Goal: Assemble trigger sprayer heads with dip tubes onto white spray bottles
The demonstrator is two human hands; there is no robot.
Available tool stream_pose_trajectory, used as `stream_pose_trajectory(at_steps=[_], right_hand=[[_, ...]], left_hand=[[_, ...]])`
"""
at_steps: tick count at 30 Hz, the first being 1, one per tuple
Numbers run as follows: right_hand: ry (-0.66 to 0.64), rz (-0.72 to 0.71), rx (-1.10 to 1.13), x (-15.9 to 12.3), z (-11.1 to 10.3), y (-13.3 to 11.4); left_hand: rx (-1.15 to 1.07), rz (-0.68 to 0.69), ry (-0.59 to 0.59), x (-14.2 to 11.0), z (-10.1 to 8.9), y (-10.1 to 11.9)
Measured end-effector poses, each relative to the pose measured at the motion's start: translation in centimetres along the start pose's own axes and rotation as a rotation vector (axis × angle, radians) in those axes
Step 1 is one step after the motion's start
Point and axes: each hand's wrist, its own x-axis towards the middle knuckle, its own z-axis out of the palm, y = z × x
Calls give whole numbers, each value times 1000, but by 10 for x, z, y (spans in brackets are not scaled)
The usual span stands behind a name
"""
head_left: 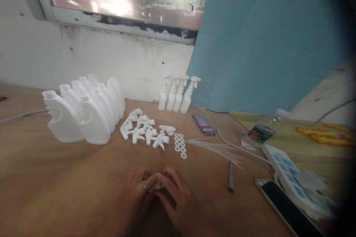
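Near the front of the table, my left hand (138,189), with a ring on one finger, and my right hand (178,194) meet around a small white plastic part (158,181). Fingers of both hands are closed on it and cover most of it, so its exact kind is hidden. Beyond them lies a loose group of white trigger spray heads (151,133). White ring washers (177,149) sit in two rows to the right of these, beside a fan of thin white dip tubes (214,149).
Open-necked white bottles (96,126) stand in rows at the left. Assembled spray bottles (187,98) line the wall. To the right are a marker-like stick (230,177), a phone (286,203), a power strip (289,174), a clear drink bottle (261,133) and yellow packets (328,137).
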Motion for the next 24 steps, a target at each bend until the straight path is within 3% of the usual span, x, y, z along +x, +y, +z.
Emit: stream_pose_trajectory(at_steps=[8,12,16,21,24], right_hand=[[-42,31,216,5,-2,-5],[-73,32,198,9,-21,1],[26,69,-79,26,-68,57],[-135,197,-725,63,-139,163],[-208,217,-807,79,-158,202]], left_hand=[[-62,16,-19,0,3,-4],[-43,0,39,-3,6,-7],[19,4,130,-6,13,-10],[27,36,192,-7,21,-15],[39,54,160,-7,20,-16]])
